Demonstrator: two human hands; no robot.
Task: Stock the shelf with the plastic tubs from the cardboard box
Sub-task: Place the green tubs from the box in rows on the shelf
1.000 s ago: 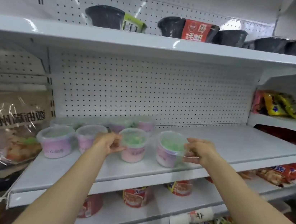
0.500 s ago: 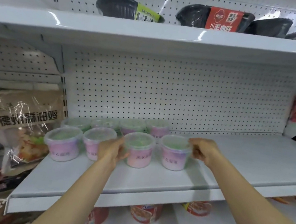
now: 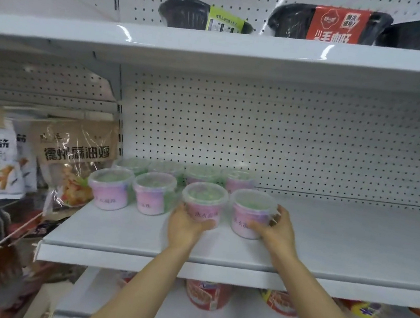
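Several pink plastic tubs with clear lids stand in two rows on the left part of the white shelf (image 3: pixel 337 255). My left hand (image 3: pixel 185 226) cups the front and left side of the third front tub (image 3: pixel 204 203). My right hand (image 3: pixel 275 230) wraps the lower right side of the rightmost front tub (image 3: pixel 250 212). Both tubs rest on the shelf. Two more front tubs (image 3: pixel 111 188) stand to the left, and a back row (image 3: pixel 201 175) sits behind them. The cardboard box is out of view.
Black bowls (image 3: pixel 185 13) line the shelf above. Snack bags (image 3: pixel 70 159) hang left of the tubs. Red cups (image 3: pixel 205 294) stand on the shelf below. The white shelf stretches bare to the right of the tubs.
Both hands slid down and closed around the fronts of the two right-hand front tubs. The view has moved closer and to the left.
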